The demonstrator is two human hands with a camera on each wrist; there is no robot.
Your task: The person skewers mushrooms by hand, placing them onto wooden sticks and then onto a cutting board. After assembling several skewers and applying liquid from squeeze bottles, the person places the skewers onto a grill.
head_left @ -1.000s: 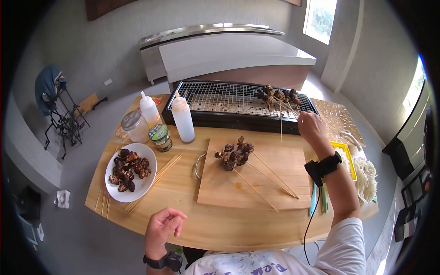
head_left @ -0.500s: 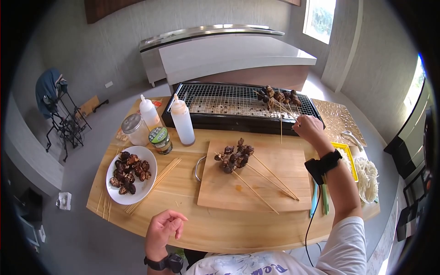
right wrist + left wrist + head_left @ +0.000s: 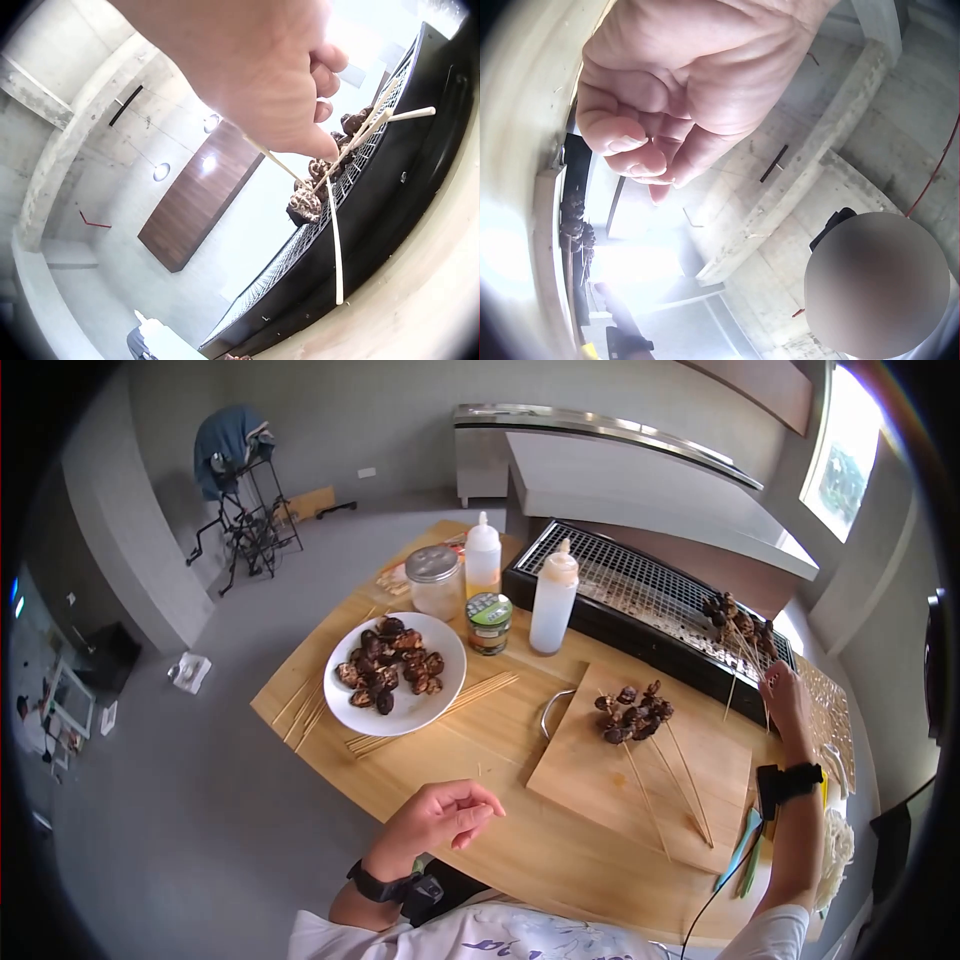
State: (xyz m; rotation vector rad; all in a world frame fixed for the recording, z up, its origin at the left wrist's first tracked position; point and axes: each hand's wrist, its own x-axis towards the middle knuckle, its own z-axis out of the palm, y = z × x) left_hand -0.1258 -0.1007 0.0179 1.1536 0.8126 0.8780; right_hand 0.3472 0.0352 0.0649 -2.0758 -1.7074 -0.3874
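Note:
My right hand (image 3: 787, 700) is at the grill's right end, fingers curled, gripping the bare end of a bamboo skewer (image 3: 279, 164). Dark shiitake-like mushrooms (image 3: 306, 205) are threaded on the skewers there, lying on the grill mesh with several sticks poking over the front edge. My left hand (image 3: 440, 820) hovers over the table's near edge, fingers loosely bent, with nothing in it; the left wrist view shows the same loose fingers (image 3: 624, 143). Between the hands, several mushroom skewers (image 3: 636, 716) lie on the wooden cutting board (image 3: 575, 760), sticks toward me.
The black grill (image 3: 640, 643) runs along the table's back. Squeeze bottles (image 3: 553, 605), a glass jar (image 3: 437, 590) and a green-labelled jar (image 3: 489, 625) stand left of it. A white plate (image 3: 345, 715) of mushrooms sits beside bare skewers (image 3: 480, 695). Blue and green handles (image 3: 738, 852) lie right of the board.
The head view has swung left, so the table appears shifted right and turned. My right hand stays at the skewer ends on the grill; my left hand keeps its loose pose.

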